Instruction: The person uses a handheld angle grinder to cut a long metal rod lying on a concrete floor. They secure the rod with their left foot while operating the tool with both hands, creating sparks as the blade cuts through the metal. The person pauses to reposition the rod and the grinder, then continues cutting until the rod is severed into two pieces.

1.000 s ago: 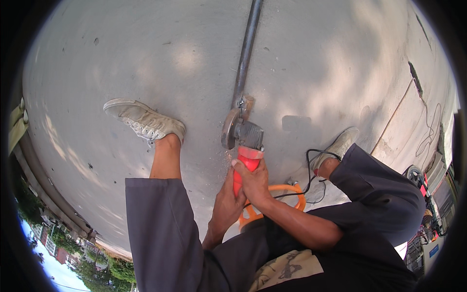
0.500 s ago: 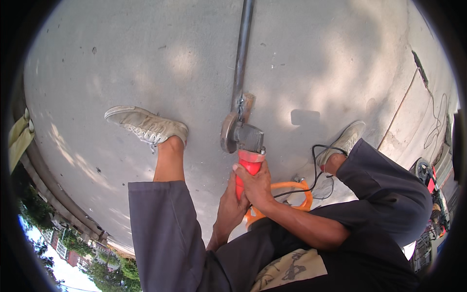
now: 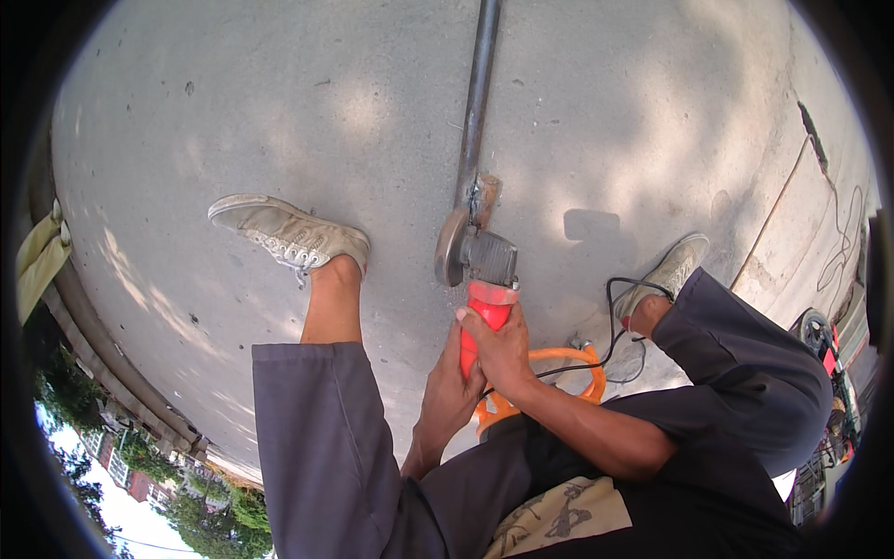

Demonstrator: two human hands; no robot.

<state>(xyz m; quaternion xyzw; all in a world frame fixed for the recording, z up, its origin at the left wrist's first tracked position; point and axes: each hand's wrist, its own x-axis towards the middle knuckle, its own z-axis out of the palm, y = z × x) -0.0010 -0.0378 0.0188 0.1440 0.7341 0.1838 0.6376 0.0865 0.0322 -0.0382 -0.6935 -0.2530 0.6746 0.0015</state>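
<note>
The sparks of a second earlier had faded, suggesting lighter contact, while left hand (image 3: 450, 388) and right hand (image 3: 503, 354) kept fingers wrapped round the red angle grinder (image 3: 489, 313) at the metal pipe's (image 3: 478, 93) near end.

Daylight and shade dapple the ground (image 3: 372, 158), sky (image 3: 133, 517) glares, and fisheye edges bow blackly.

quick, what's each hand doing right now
Left hand: closed, holding the red angle grinder.
Right hand: closed, holding the red angle grinder too.
</note>
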